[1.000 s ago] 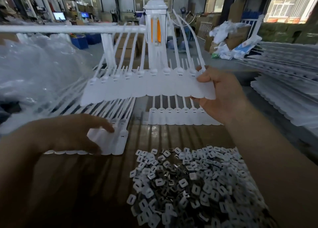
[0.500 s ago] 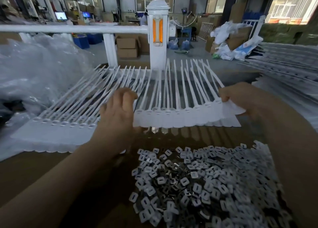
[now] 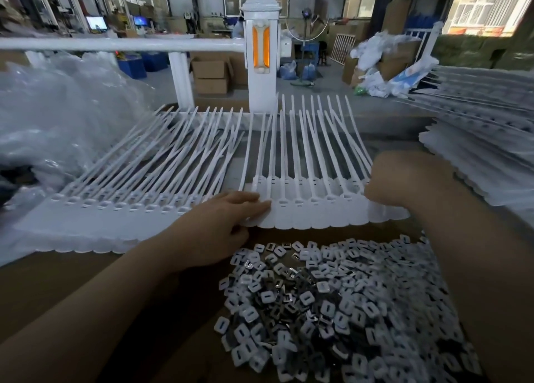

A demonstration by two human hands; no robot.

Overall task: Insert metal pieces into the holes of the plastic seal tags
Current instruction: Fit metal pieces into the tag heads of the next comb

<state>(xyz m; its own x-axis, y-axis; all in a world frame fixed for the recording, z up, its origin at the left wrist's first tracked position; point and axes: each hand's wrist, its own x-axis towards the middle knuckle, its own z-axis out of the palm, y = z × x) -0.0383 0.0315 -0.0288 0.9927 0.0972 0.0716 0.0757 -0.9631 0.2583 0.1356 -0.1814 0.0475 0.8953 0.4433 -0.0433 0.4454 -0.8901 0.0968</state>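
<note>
Two bare forearms, no sleeves in view. left hand (image 3: 219, 223) and right hand (image 3: 404, 180) bare too: no gloves, rings, watch or wristbands visible. Nothing else of the body shows.

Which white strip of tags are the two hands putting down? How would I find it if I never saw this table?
Find the tall white post with the orange light. Straight in front of it, above the heap of small metal pieces, lies a strip of seal tags. Unlike the bigger strip to its left, this one has the left hand on one end and the right hand on the other.
</note>
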